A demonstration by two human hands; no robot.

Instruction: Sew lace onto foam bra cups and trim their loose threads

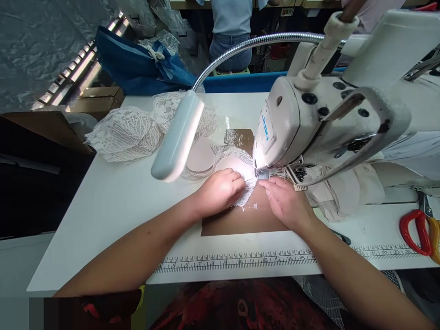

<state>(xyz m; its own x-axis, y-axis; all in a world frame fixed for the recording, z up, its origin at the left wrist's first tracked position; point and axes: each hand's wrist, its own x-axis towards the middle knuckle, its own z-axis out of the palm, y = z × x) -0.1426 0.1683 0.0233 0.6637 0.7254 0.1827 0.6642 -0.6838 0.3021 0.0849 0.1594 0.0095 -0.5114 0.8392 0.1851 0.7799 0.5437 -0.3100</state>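
Observation:
A white lace cup piece (246,195) with a smooth pale round pad lies under the head of the white sewing machine (280,123). Curled over its near left side, my left hand (222,190) pinches the lace. My right hand (287,201) is just right of the needle area, thumb and fingertips closed together at the edge of the piece. The presser foot and the fabric edge between those fingertips are partly hidden. Beneath both hands is a brown sheet (247,224) taped to the table.
A lamp (178,137) on a bendy metal neck hangs over the left side. Behind it are heaps of white lace (125,133) and a round pad (200,156). Red-handled scissors (414,231) lie far right, near a printed ruler (240,261). A person (230,27) sits beyond the table.

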